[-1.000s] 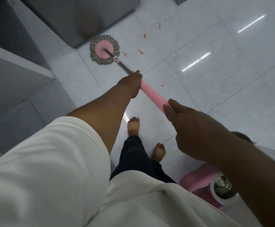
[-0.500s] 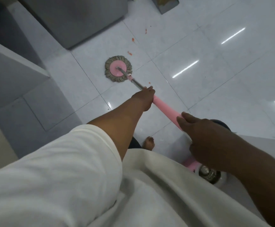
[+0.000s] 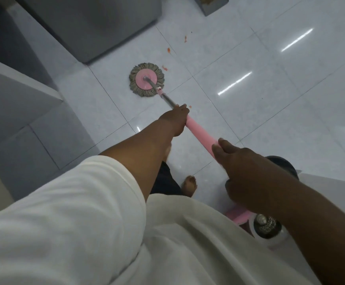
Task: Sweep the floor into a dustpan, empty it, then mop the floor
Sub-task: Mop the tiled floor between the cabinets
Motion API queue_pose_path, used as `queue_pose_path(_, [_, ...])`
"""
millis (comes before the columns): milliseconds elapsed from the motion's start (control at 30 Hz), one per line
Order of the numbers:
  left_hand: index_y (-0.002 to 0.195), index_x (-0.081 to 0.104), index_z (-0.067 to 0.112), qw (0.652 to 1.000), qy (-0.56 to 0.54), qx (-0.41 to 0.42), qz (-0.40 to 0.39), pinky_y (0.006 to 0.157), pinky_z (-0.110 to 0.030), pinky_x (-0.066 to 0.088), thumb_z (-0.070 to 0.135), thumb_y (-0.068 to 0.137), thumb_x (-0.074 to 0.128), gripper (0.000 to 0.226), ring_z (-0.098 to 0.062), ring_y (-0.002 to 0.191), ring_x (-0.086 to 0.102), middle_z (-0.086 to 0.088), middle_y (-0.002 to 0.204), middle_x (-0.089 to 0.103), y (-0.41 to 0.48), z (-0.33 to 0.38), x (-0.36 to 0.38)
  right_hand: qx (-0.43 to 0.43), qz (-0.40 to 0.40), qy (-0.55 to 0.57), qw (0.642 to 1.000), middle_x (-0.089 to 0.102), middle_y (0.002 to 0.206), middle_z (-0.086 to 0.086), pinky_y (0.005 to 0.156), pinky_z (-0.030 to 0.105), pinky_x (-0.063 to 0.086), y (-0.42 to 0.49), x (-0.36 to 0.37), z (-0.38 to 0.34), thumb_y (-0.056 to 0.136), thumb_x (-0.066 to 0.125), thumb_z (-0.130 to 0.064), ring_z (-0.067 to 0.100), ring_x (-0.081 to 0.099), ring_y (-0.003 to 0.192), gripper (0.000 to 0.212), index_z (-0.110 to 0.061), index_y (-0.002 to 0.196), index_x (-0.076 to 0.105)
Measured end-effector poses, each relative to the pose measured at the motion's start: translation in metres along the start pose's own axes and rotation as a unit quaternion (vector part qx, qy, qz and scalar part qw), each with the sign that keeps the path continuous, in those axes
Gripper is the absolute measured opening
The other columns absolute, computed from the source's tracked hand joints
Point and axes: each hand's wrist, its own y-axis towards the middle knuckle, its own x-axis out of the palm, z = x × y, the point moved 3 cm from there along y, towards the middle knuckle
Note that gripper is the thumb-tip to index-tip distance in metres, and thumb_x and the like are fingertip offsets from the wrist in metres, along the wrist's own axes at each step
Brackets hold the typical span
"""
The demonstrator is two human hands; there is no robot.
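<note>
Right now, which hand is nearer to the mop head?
Left. The left hand grips the handle lower down, just behind the mop head. The right hand holds the pink grip higher up, farther from it.

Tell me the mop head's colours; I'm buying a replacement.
The mop head has a pink round disc ringed by grey-brown strands, seen clearly in the head view.

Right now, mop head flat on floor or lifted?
Flat: the mop head has its strand fringe spread evenly around the pink disc on the tile floor.
</note>
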Motion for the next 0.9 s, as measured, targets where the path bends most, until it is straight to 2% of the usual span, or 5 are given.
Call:
queue_pose_path(133, [0.154, 0.027, 0.010, 1.000, -0.003, -0.009, 0.011, 0.116, -0.045, 0.035, -0.003, 0.096, 0.046, 0.062, -0.025, 0.154, 0.019, -0.001, 0.168, 0.007, 0.035, -0.038, -0.038, -0.007, 0.000, -0.015, 1.000, 0.013, 0.163, 0.007, 0.102, 0.029, 0.043, 0.051, -0.037, -0.010, 0.089, 0.058, -0.011, 0.023, 0.048, 0.131, 0.079, -0.013, 0.155, 0.015])
queue_pose_path(267, [0.154, 0.028, 0.010, 1.000, 0.009, -0.023, 0.015, 0.117, -0.043, 0.032, 0.000, 0.097, 0.049, 0.062, -0.027, 0.152, 0.022, -0.002, 0.168, 0.011, 0.070, -0.074, -0.078, -0.031, 0.038, -0.005, 0.999, 0.026, 0.158, 0.010, 0.099, 0.026, 0.046, 0.101, -0.067, -0.015, 0.088, 0.060, -0.012, 0.021, 0.055, 0.123, 0.075, -0.010, 0.153, 0.022])
queue_pose_path(467, [0.154, 0.027, 0.010, 0.999, 0.025, -0.048, 0.004, 0.114, -0.046, 0.036, -0.002, 0.096, 0.050, 0.063, -0.029, 0.149, 0.029, -0.001, 0.168, 0.009, 0.103, -0.105, -0.107, -0.044, 0.076, -0.006, 0.996, 0.030, 0.157, 0.011, 0.099, 0.028, 0.046, 0.150, -0.079, -0.018, 0.091, 0.058, -0.014, 0.023, 0.057, 0.120, 0.072, -0.008, 0.152, 0.022])
queue_pose_path(767, [0.152, 0.029, 0.010, 0.999, 0.018, -0.031, 0.010, 0.116, -0.045, 0.035, -0.002, 0.096, 0.045, 0.059, -0.024, 0.154, 0.017, -0.001, 0.168, 0.008, 0.083, -0.056, -0.071, -0.019, 0.057, 0.015, 0.998, 0.030, 0.155, 0.008, 0.095, 0.025, 0.046, 0.102, -0.050, 0.009, 0.087, 0.058, -0.008, 0.020, 0.057, 0.118, 0.071, -0.011, 0.150, 0.026])
queue_pose_path(900, [0.152, 0.029, 0.010, 1.000, 0.011, -0.011, 0.007, 0.117, -0.044, 0.034, -0.004, 0.096, 0.044, 0.060, -0.024, 0.155, 0.013, -0.001, 0.169, 0.006, 0.055, -0.010, -0.039, 0.002, 0.051, 0.021, 0.998, 0.019, 0.161, 0.004, 0.095, 0.027, 0.047, 0.054, -0.018, 0.024, 0.086, 0.061, -0.011, 0.020, 0.056, 0.121, 0.080, -0.014, 0.154, 0.018])
